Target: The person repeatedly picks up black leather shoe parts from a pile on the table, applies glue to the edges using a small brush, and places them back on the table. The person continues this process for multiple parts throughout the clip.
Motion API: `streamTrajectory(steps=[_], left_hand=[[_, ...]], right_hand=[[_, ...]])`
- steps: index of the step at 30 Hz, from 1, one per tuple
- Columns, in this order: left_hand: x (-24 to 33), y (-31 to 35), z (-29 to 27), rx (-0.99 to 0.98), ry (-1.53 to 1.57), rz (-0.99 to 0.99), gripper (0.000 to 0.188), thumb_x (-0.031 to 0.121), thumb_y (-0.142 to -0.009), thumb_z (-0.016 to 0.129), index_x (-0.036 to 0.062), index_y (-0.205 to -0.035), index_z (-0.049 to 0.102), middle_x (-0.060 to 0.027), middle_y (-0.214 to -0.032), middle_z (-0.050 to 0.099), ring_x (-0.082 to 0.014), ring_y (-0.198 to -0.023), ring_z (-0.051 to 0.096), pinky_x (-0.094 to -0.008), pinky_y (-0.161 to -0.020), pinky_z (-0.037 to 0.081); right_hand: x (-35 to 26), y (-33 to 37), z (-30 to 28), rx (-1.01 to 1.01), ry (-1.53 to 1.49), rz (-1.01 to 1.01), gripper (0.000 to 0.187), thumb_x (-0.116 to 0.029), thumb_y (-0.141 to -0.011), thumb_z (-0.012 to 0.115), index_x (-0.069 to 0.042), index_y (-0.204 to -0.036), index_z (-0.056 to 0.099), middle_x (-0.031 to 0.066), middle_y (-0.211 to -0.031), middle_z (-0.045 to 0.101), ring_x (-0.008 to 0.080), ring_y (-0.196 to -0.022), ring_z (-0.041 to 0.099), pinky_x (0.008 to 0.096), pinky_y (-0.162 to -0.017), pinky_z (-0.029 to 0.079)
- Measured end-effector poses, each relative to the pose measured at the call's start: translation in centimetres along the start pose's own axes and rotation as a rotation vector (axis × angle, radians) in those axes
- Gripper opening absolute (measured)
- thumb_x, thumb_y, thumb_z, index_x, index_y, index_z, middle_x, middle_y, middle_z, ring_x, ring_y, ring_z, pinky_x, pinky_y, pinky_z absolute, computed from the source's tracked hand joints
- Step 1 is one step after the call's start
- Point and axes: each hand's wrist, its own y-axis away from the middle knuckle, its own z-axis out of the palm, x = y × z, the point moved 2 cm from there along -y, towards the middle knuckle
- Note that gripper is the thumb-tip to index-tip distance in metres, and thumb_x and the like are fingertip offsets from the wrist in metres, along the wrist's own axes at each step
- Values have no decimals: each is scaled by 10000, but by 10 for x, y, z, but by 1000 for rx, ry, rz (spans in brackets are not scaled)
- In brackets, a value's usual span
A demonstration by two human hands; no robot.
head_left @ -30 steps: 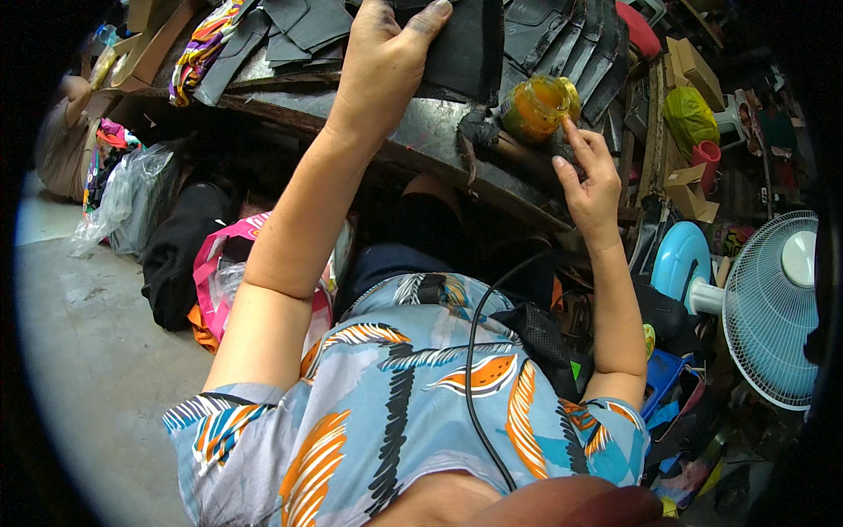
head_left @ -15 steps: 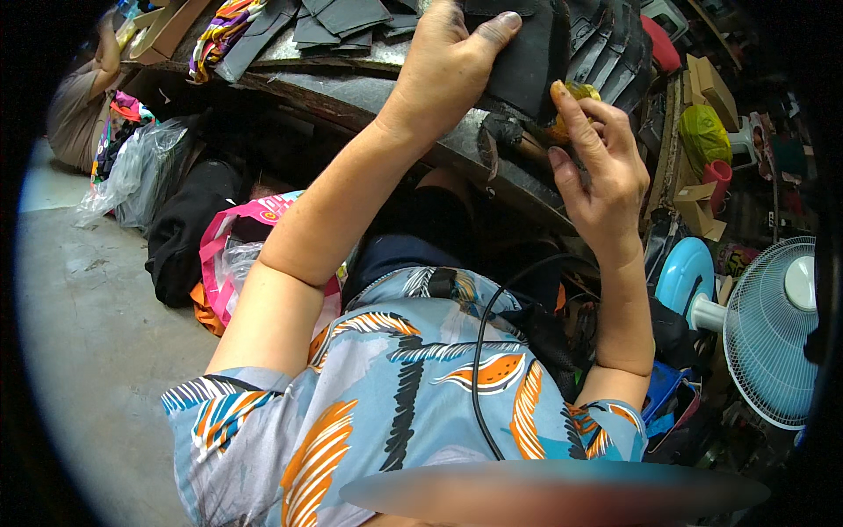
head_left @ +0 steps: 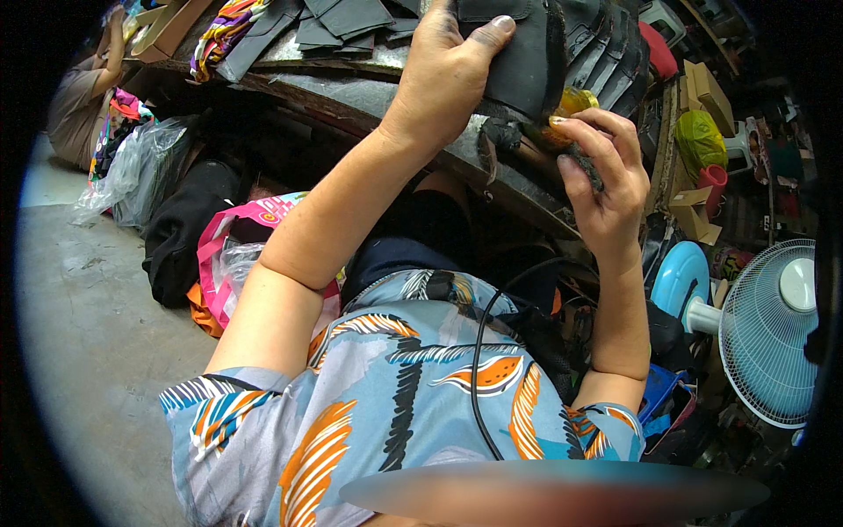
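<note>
At the top of the view my left hand (head_left: pixel 452 75) grips a flat black leather piece (head_left: pixel 518 70), its thumb laid along the surface. The piece has a rounded lower corner and a stitched-looking flap; its upper part runs out of view. To its right my right hand (head_left: pixel 610 176) has thumb and fingers bent but apart, with the index fingertip at a yellow container (head_left: pixel 577 100). Brownish stuff shows near that fingertip. Whether the fingertip touches the container or the leather edge I cannot tell. More black leather pieces (head_left: pixel 606 57) lie stacked beside the container.
A worn workbench (head_left: pixel 351 97) carries loose black leather offcuts (head_left: pixel 351 18) and a colourful cloth (head_left: pixel 224 35). Bags (head_left: pixel 145 176) lie on the floor at left, near another person (head_left: pixel 79 110). A fan (head_left: pixel 768 329) stands at right. A black cable (head_left: pixel 479 369) crosses my shirt.
My right hand's raised index finger has bent down and in toward the yellow container. The leather piece has tilted slightly in my left hand, which has barely moved.
</note>
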Motion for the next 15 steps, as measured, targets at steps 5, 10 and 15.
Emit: streamTrajectory(steps=[5, 10, 15], left_hand=[[-4, 0, -4, 40, 35, 16, 397, 25, -957, 569, 12, -1334, 445, -77, -1179, 609, -134, -1058, 575, -275, -943, 467], [-3, -12, -11, -83, -237, 116, 383, 38, -936, 615, 18, -1299, 494, -103, -1098, 642, -150, -932, 649, -264, -787, 572], [-10, -52, -24, -204, -344, 2, 534, 51, -892, 692, 7, -1377, 473, -125, -1170, 631, -162, -1023, 623, -288, -873, 544]], right_hand=[[4, 6, -5, -15, -83, 64, 278, -59, -789, 673, -76, -1065, 707, 104, -1098, 594, 198, -823, 644, 311, -735, 535], [36, 27, -18, 153, -104, 300, 379, -60, -821, 645, -70, -1200, 638, 83, -1109, 580, 119, -782, 522, 252, -725, 477], [95, 60, 1, 240, -502, 677, 507, -92, -908, 594, -100, -1396, 460, 58, -1094, 561, 66, -762, 538, 195, -667, 469]])
